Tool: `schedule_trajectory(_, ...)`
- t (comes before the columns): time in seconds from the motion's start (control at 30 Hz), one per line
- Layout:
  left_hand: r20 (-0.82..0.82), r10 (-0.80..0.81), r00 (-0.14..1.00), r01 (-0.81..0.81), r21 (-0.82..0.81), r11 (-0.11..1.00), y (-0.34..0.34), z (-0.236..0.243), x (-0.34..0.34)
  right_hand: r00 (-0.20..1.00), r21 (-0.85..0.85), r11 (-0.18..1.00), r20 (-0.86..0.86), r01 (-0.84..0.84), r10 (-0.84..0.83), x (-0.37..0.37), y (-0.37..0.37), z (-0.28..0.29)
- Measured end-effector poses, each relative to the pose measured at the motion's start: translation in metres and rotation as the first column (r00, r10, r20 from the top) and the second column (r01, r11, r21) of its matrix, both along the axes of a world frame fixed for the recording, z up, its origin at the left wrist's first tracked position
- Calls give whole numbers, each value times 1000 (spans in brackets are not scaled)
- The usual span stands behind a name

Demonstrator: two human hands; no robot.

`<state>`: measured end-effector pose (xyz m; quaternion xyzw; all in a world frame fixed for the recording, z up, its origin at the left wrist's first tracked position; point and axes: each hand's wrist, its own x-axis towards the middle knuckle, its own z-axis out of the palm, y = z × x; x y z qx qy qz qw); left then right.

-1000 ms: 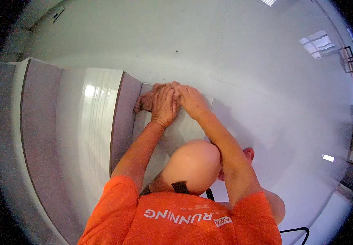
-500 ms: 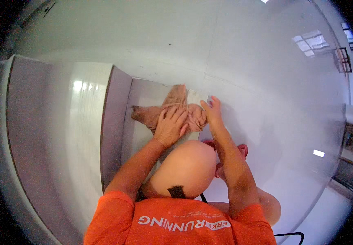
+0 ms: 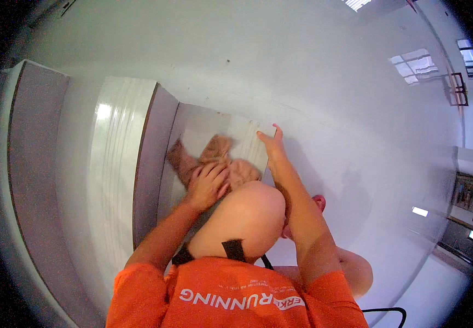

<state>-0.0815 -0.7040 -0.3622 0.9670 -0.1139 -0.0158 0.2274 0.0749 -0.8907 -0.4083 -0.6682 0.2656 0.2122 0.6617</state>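
Observation:
A crumpled brown cloth (image 3: pixel 217 145) lies on the pale surface of a step (image 3: pixel 195 117). My left hand (image 3: pixel 208 186) rests on its near part with fingers spread and slightly bent, pressing it down. My right hand (image 3: pixel 270 141) is open with nothing in it, thumb and fingers apart, above the right end of the step, right of the cloth. My bare knee (image 3: pixel 250 213) is just below both hands and hides part of the step.
More glossy pale steps with dark edges (image 3: pixel 116 136) rise on the left. A large pale, shiny surface (image 3: pixel 302 71) lies beyond and to the right of the step. Windows or their reflections show at the upper right, and a black loop (image 3: pixel 398 311) is at the lower right.
The cloth was bunched under both hands at the far end. My left hand has moved it toward me, exposing the step's far part. My right hand has let go and shifted right.

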Motion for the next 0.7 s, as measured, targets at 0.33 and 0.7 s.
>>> schedule_trajectory(0.33,142,192,971,-196,14,980,-10,-13,104,987,39,994,-128,98,-92,21,27,27)
schedule_trajectory(0.7,100,268,958,-269,-4,963,4,-13,93,992,-350,932,-111,-98,63,39,13,-4)
